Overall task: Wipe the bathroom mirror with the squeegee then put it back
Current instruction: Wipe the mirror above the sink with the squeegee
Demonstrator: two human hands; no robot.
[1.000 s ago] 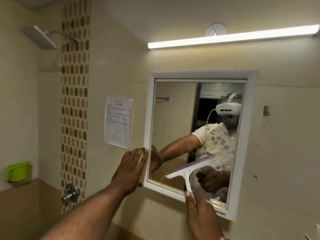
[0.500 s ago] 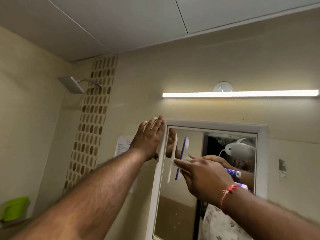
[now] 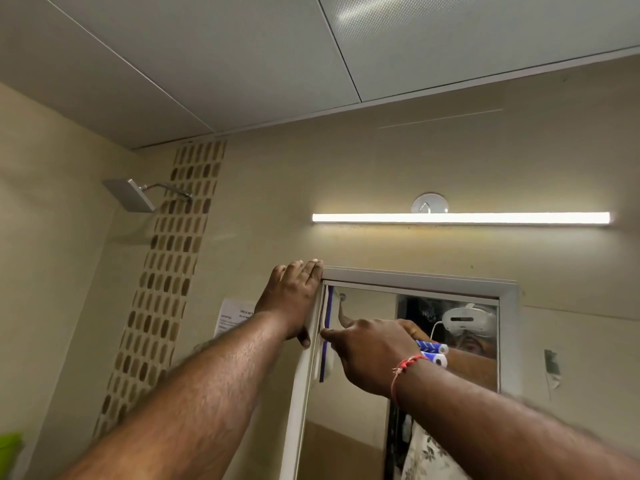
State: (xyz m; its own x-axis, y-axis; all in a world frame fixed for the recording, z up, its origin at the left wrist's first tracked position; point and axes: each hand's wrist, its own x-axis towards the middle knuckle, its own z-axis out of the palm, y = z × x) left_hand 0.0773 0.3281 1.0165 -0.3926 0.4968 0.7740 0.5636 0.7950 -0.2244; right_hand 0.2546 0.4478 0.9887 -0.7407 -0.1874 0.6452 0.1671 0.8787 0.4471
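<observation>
The white-framed bathroom mirror (image 3: 419, 274) fills the lower middle of the view. My left hand (image 3: 294, 296) lies flat on the frame's top left corner, fingers together, holding nothing. My right hand (image 3: 370, 355) grips the white squeegee (image 3: 325, 341) with its blue rubber blade standing upright against the glass at the mirror's left edge, near the top. Most of the squeegee's handle is hidden inside my fist. The glass reflects my arms and the headset.
A lit tube light (image 3: 460, 217) runs above the mirror. A shower head (image 3: 130, 195) sticks out at upper left beside a strip of brown mosaic tiles (image 3: 173, 258). A paper notice (image 3: 232, 315) hangs left of the mirror. A green container (image 3: 10, 445) shows at the far left edge.
Both hands rose from the mirror's lower part to its top left corner. The squeegee turned from slanted to upright and shifted left against the frame. My view tilted upward.
</observation>
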